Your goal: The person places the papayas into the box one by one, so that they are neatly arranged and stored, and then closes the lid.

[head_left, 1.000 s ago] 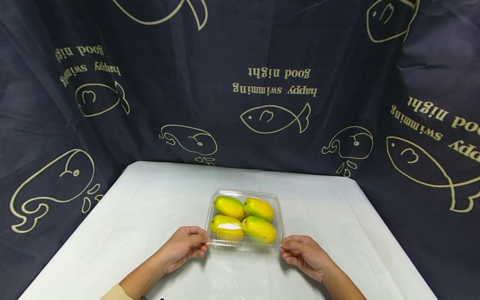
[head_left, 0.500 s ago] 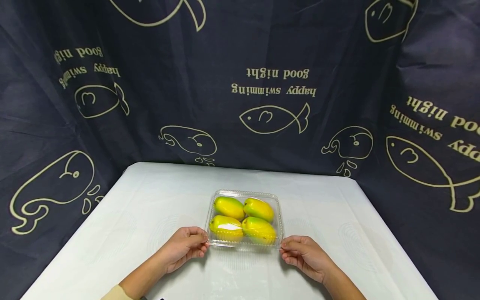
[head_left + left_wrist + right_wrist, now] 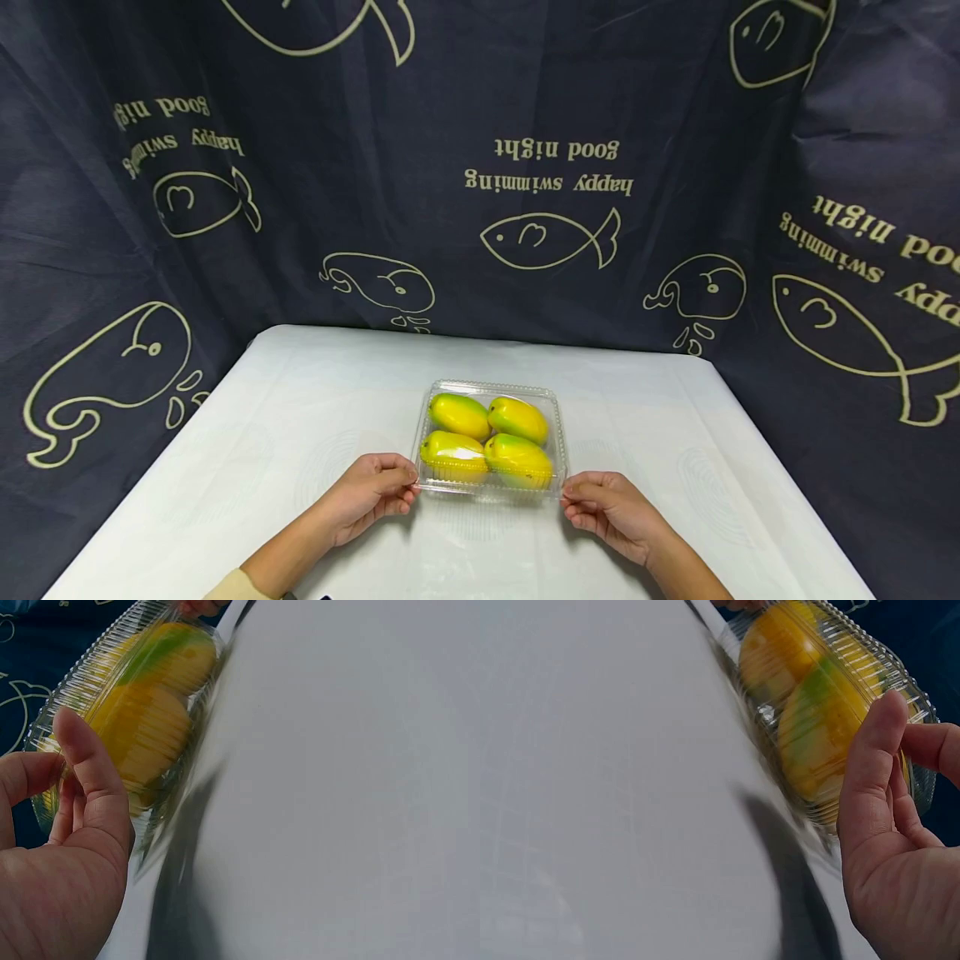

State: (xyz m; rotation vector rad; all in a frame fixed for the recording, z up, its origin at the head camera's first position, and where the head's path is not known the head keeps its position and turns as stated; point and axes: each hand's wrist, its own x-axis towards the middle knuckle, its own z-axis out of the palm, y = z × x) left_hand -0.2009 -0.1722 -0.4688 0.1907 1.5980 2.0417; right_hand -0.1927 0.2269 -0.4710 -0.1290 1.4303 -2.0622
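Observation:
A clear plastic clamshell box (image 3: 558,425) sits on the white table, holding several yellow-green mangoes (image 3: 519,457) in two rows. My left hand (image 3: 367,497) pinches its near left corner between thumb and fingers. At the near right corner, my right hand (image 3: 611,515) pinches the rim in the same way. The left wrist view shows the thumb (image 3: 94,772) against the ribbed side of the box. From the right wrist, the mangoes (image 3: 821,724) are visible through the plastic, and the lid looks closed over them.
The white-covered table (image 3: 330,375) surrounds the box on all sides. Behind it and along both sides hangs a dark cloth (image 3: 420,167) printed with fish, whales and upside-down words. A light sleeve cuff (image 3: 236,586) shows at the bottom left.

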